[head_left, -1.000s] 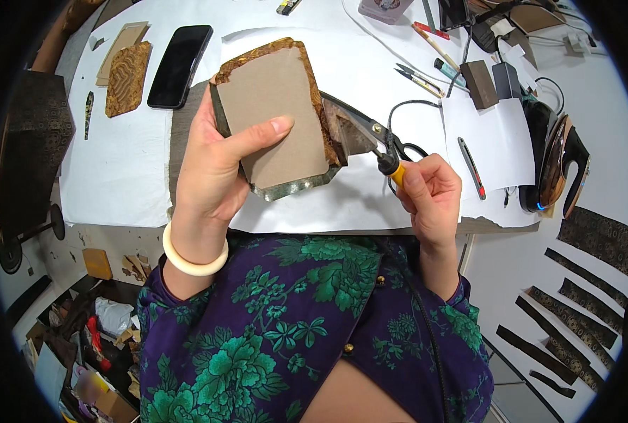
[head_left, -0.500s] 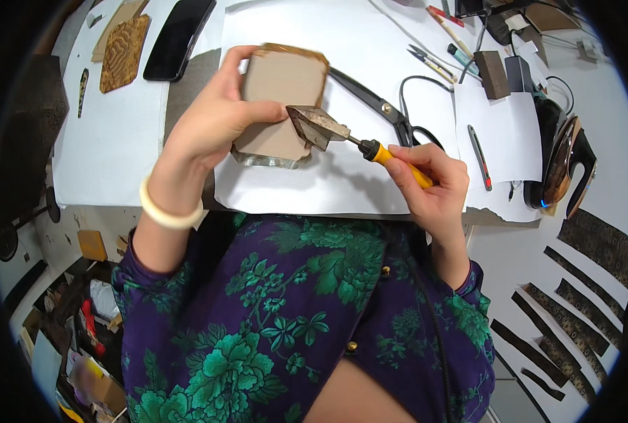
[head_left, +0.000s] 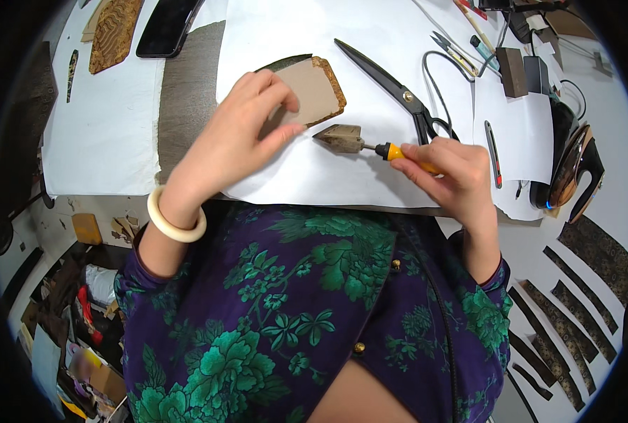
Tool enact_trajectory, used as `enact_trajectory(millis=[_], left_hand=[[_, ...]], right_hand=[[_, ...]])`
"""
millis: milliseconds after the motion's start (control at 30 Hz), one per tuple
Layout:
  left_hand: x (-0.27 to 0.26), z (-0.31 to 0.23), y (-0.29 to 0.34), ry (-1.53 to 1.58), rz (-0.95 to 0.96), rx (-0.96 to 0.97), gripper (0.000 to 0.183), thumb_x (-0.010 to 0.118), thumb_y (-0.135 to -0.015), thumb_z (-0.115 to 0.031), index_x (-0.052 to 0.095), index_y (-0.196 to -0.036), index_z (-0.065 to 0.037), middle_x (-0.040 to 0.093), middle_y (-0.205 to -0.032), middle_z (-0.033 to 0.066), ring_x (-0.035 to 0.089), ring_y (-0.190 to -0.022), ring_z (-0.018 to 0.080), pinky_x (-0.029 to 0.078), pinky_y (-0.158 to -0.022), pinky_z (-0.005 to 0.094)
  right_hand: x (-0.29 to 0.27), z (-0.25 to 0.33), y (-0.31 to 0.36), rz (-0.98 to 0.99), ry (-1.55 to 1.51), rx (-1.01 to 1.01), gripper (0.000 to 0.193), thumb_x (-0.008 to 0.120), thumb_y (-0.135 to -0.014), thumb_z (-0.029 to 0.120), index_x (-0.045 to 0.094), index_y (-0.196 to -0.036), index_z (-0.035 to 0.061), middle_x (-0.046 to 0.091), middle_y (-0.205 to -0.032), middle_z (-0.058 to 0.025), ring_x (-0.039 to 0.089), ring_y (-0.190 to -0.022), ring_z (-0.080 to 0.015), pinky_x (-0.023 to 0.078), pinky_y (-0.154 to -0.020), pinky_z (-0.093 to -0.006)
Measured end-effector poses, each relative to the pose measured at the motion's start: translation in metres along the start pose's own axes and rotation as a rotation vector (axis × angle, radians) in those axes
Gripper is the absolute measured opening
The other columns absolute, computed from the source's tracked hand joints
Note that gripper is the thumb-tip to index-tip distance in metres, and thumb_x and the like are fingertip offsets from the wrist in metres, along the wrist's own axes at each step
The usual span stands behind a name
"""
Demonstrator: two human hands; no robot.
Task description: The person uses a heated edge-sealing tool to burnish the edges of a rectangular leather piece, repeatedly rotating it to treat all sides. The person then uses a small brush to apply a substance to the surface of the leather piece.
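A beige panel (head_left: 312,91) with brown patterned fabric turned over its edges lies on the white paper. My left hand (head_left: 254,116) is over its near left part, fingers curled and thumb apart, with nothing visible gripped. It covers that part of the panel, and I cannot tell if the fingertips touch it. My right hand (head_left: 455,169) is closed around the yellow handle of a small craft iron (head_left: 342,139). Its pointed metal head is just below the panel's near edge, apart from it, with the tip toward my left thumb.
Large black scissors (head_left: 407,95) lie right of the panel, beside a craft knife (head_left: 493,154). A phone (head_left: 167,28) and a patterned brown piece (head_left: 117,35) are at far left. Full-size irons (head_left: 575,166) stand at right; dark fabric strips (head_left: 568,317) lie beyond them.
The panel went from being held up in my left hand to lying on the paper. My left hand loosened its hold; the small iron moved right, away from the panel's face.
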State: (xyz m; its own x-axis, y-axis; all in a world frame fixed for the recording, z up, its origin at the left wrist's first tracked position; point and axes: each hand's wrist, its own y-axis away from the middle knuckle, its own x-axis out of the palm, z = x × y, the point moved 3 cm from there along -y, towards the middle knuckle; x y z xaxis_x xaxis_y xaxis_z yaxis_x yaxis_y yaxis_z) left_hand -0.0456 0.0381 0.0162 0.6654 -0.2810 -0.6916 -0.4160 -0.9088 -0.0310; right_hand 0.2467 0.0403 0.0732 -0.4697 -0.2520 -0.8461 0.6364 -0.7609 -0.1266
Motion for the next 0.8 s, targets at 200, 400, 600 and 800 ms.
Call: enact_trajectory(millis=[200,400,600,800], left_hand=[[0.007,0.002,0.006,0.052,0.034,-0.044,0.03,0.085,-0.085,-0.015,0.058,-0.092,-0.003,0.053,-0.117,0.0095,0.052,-0.11,0.0273,0.049,-0.094,0.0372],[0.003,0.005,0.005,0.094,0.049,0.001,0.027,0.082,-0.085,-0.008,0.056,-0.081,-0.002,0.053,-0.119,0.0095,0.05,-0.111,0.0274,0.048,-0.095,0.0381],[0.003,0.006,0.003,0.098,0.088,0.024,0.022,0.077,-0.087,-0.005,0.056,-0.082,-0.002,0.052,-0.119,0.0094,0.049,-0.112,0.0274,0.047,-0.095,0.0376],[0.003,0.007,0.003,0.1,0.094,0.027,0.019,0.073,-0.088,-0.003,0.055,-0.082,-0.003,0.052,-0.12,0.0081,0.048,-0.112,0.0267,0.047,-0.094,0.0357]], right_hand=[[0.001,-0.027,-0.028,0.008,-0.06,-0.073,0.02,0.087,-0.086,0.022,0.076,-0.083,0.0062,0.07,-0.067,-0.0046,0.066,-0.055,-0.0179,0.047,-0.05,-0.0285],[-0.005,-0.026,-0.042,0.093,-0.028,-0.015,0.025,0.085,-0.089,0.025,0.072,-0.079,0.0057,0.068,-0.064,-0.0066,0.065,-0.054,-0.0222,0.048,-0.052,-0.0308],[-0.003,-0.028,-0.045,0.076,-0.077,0.01,0.025,0.085,-0.089,0.026,0.072,-0.08,0.0062,0.067,-0.064,-0.0072,0.064,-0.054,-0.0239,0.048,-0.052,-0.0312],[-0.006,-0.025,-0.052,0.103,0.002,-0.006,0.023,0.085,-0.089,0.026,0.073,-0.081,0.0071,0.068,-0.065,-0.0066,0.064,-0.054,-0.0233,0.048,-0.052,-0.0315]])
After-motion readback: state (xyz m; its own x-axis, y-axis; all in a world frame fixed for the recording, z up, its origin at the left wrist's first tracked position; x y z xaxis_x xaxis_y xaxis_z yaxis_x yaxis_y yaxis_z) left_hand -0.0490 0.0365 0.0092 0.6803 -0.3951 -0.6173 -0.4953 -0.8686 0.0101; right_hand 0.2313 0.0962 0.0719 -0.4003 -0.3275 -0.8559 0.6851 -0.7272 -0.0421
